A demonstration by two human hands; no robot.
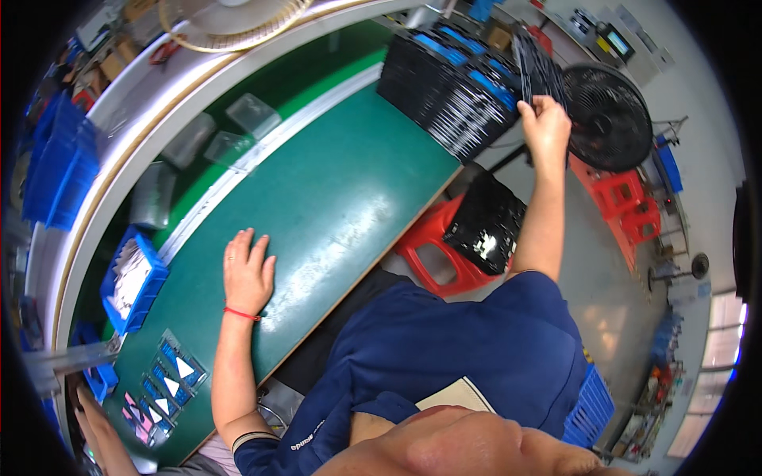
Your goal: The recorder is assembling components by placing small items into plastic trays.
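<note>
At the far right, my right hand (pixel 546 127) is closed on the edge of a thin black tray (pixel 536 67), which stands tilted up beside a tall stack of black trays (pixel 448 107). Blue pieces (pixel 452 47) show on top of that stack. My left hand (pixel 248 274) lies flat on the green tabletop (pixel 333 190), fingers stretched and holding nothing. A red string circles its wrist. Below the stack, more black trays (pixel 488 222) rest on a red stool (pixel 432 250).
Small blue packs with white triangles (pixel 171 385) lie at the near left, beside another person's arm (pixel 99 432). A blue bin (pixel 151 274) holds white pieces. Clear plastic boxes (pixel 254 115) sit beyond the table edge. A black fan (pixel 609 115) stands at the right.
</note>
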